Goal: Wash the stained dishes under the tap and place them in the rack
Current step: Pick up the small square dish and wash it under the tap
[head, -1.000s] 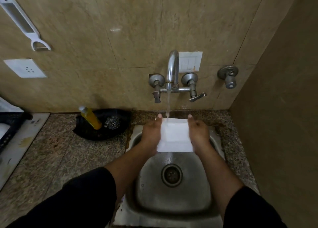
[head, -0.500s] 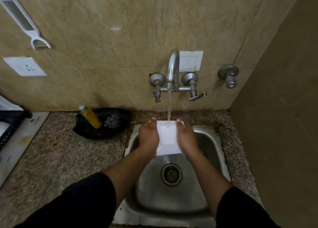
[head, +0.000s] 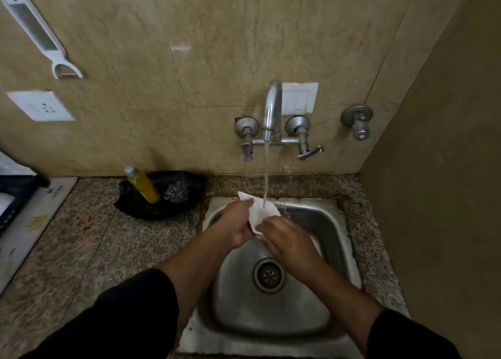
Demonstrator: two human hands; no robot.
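A white square plate (head: 261, 212) is tilted on edge over the steel sink (head: 339, 239), and water from the tap (head: 272, 109) runs onto it. My left hand (head: 235, 224) grips the plate's left edge. My right hand (head: 284, 236) is on the plate's lower right part and covers much of it. At the far left edge, a dark rack (head: 13, 196) shows only in part.
A black dish (head: 141, 209) on the granite counter holds a yellow soap bottle (head: 142, 185) and a steel scrubber (head: 177, 193). A white board (head: 29, 223) lies at the left. A peeler (head: 40, 36) hangs on the wall. A brown side wall (head: 447, 196) stands close on the right.
The plate has gone from lying flat and facing me to tilted on edge. Both hands have come closer together, and my right hand has slid lower over the plate.
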